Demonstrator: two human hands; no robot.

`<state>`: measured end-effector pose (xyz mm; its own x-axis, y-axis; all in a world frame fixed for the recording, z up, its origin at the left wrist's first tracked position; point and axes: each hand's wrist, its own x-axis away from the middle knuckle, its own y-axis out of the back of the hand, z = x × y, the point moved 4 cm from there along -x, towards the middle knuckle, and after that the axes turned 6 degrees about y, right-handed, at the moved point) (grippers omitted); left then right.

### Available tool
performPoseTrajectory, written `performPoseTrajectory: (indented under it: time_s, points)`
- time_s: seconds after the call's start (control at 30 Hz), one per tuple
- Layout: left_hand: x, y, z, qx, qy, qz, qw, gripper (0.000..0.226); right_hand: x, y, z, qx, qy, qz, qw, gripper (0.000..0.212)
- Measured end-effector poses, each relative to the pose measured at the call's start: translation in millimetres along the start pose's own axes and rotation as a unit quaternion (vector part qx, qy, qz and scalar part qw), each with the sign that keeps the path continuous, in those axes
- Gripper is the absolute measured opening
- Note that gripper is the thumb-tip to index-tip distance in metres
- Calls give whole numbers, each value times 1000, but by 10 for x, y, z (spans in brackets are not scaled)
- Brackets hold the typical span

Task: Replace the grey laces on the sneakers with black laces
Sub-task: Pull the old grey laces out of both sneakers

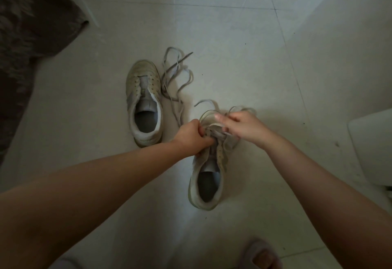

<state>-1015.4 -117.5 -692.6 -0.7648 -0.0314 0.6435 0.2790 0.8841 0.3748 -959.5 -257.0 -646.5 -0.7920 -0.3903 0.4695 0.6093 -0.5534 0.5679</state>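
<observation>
Grey lace (214, 129) half out of your right sneaker (209, 169)
Left hand (194, 137) clamps the eyestay, right hand (244, 127) pinches lace; yank hard and it could snag.

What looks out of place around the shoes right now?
Only the pulled-out grey lace, lying in loose tangled loops on the floor beside the unlaced left shoe. No black laces are in view. Nothing looks damaged.

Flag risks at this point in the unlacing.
1. The left hand grips the near sneaker by its eyelet flap; a hard tug by the right hand on the grey lace may drag the shoe.
2. The pulled lace lies loose beside the other sneaker and could tangle with the new slack.
</observation>
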Motion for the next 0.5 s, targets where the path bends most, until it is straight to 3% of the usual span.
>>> performPoseTrajectory:
  time_s: [0.07,0.27,0.3,0.37,0.43,0.5]
  points:
    - [-24,-5,10,-21,-4,-10,1000,33,-29,-74,4,129,18,19,991,57]
    - [-41,-5,16,-34,-11,-12,999,34,-87,-202,198,210,110,-21,971,15]
    - [-42,-3,19,-35,-13,-11,999,34,-83,-199,230,178,129,-25,975,13]
    - [-47,2,24,-31,-13,-10,999,34,-74,-122,298,-19,126,-59,990,16]
    - [-50,1,30,-25,-8,-12,1000,35,-42,16,391,-288,85,-104,948,25]
    - [-52,-2,28,-28,-9,-18,999,36,-69,127,364,-365,33,-137,920,25]
